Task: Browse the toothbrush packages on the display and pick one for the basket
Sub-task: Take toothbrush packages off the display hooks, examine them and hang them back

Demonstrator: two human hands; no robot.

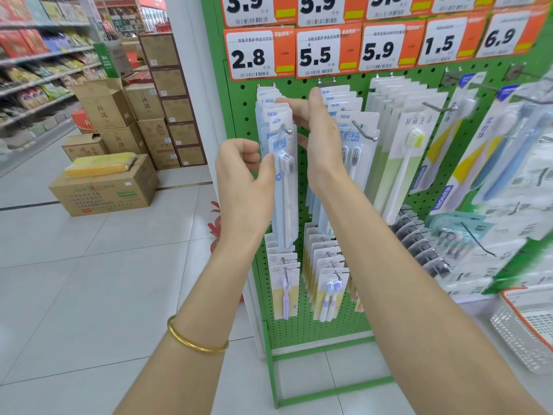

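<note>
My left hand [245, 181] pinches the left edge of the front toothbrush package [285, 190], which hangs on the green pegboard [239, 121], while my right hand [318, 133] rests straight fingers on the cards behind it, basket [526, 322] at lower right.

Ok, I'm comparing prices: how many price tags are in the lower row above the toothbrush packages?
5, left to right: the 2.8 tag, 5.5 tag, 5.9 tag, 1.5 tag, 6.9 tag. More may be hidden beyond the right edge.
</note>
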